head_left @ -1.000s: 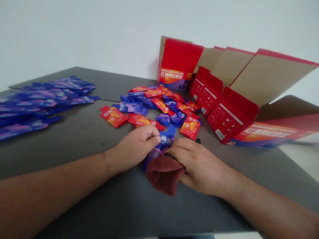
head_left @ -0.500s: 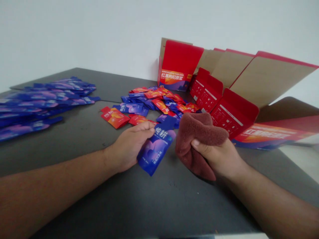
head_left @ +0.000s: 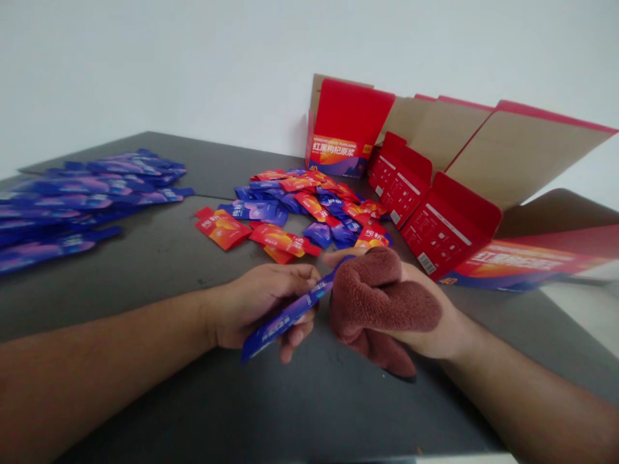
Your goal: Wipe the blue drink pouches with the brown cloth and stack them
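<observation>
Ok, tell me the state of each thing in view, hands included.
Held blue pouch, tilted, seen nearly edge-on
Left hand, holding that pouch
Brown cloth, folded and bunched
Right hand, gripping the cloth
Red and blue pouches, loosely heaped
Blue pouches at left, stacked, overlapping
Red printed cartons, flaps open

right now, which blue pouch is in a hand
The blue pouch in the left hand, seen nearly edge-on; the others lie in the stack at left or the middle pile.

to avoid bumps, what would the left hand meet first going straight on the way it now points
The left hand would probably meet the brown cloth in the right hand first; the held blue pouch points towards it, though depth is unclear.
</observation>
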Motion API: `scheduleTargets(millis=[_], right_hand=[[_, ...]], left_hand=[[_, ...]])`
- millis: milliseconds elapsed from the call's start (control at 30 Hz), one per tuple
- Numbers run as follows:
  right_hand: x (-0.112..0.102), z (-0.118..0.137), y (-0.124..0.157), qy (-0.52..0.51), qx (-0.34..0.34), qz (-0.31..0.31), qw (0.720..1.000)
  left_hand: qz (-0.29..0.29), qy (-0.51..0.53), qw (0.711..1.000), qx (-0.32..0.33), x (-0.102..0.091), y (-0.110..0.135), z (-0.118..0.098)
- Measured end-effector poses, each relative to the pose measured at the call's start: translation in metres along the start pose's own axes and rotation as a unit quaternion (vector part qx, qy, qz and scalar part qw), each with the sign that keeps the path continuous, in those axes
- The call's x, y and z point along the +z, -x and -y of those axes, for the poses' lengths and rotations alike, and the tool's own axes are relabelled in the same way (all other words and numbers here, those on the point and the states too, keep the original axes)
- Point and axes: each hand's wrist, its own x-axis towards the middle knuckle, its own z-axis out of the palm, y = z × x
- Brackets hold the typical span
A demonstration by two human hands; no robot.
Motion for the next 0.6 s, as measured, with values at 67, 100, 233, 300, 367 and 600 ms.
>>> scheduleTargets(millis=[67, 100, 233, 300, 367, 600], right_hand=[[0.002, 0.002, 0.0, -0.041, 0.035, 0.021, 0.998], [0.002, 0.004, 0.001, -0.056, 0.048, 0.034, 0.997], [-0.003, 0.006, 0.005, 0.009, 0.012, -0.002, 1.0], [-0.009, 0.002, 0.007, 0.058, -0.024, -0.074, 0.995], [-0.014, -0.002, 0.007, 0.061, -0.023, -0.121, 0.991], [-0.018, -0.009, -0.003, -0.011, 0.019, -0.137, 0.99]], left_hand=[[0.012, 0.014, 1.0, -0.001, -0.002, 0.0, 0.002], [0.018, 0.021, 1.0, 0.001, -0.002, 0.0, 0.003], [-0.016, 0.017, 0.999, 0.029, 0.003, 0.0, 0.005], [-0.079, 0.004, 0.995, 0.065, 0.005, -0.003, 0.005], [-0.131, -0.008, 0.984, 0.122, 0.005, -0.007, 0.006], [-0.204, -0.227, 0.917, 0.256, -0.012, -0.012, 0.008]])
